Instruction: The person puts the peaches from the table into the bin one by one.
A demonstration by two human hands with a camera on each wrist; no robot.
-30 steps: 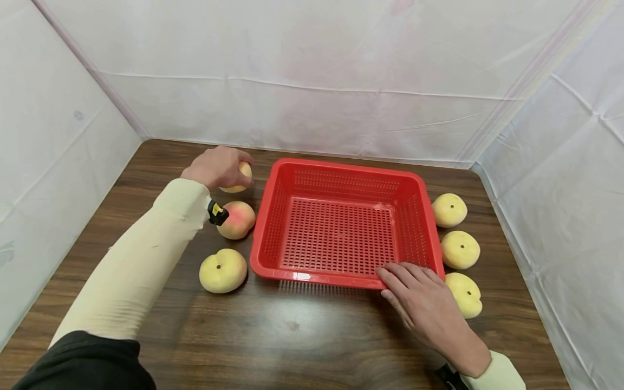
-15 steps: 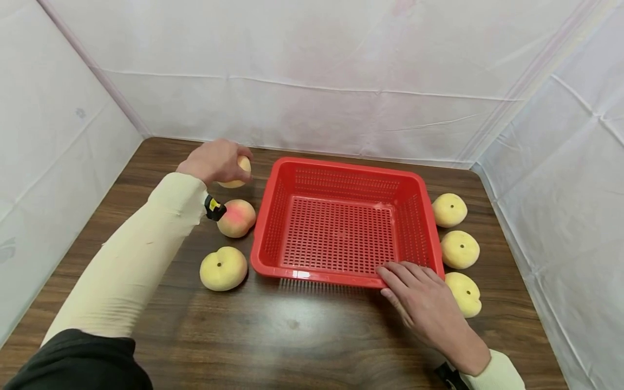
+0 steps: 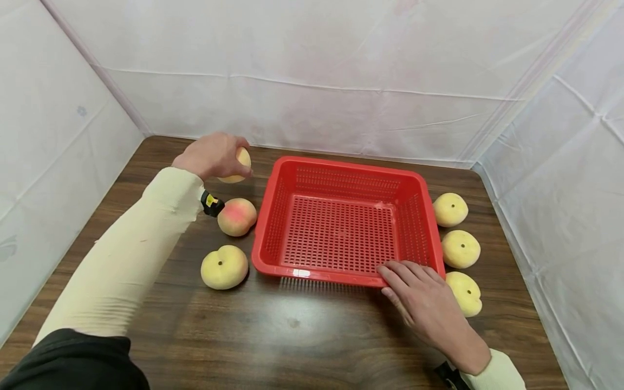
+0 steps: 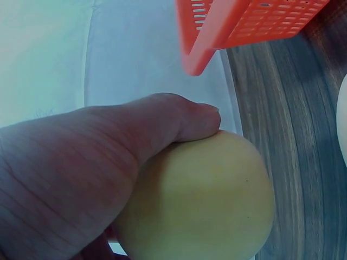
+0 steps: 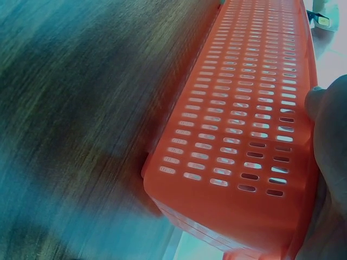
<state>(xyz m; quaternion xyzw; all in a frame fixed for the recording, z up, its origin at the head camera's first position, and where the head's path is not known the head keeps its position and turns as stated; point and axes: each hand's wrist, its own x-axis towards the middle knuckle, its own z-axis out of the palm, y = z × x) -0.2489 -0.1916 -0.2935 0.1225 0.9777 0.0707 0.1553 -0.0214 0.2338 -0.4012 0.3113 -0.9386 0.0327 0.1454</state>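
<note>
The yellow peach (image 3: 237,165) is smooth, pale yellow and round, held off the table at the far left corner of the red basket (image 3: 341,273). The left hand (image 3: 212,156) has its fingers curled round it. The right hand (image 3: 425,307) lies flat, fingers straight, pressing the basket's near rim. A blushed peach (image 3: 236,216) sits just beside the basket.
</note>
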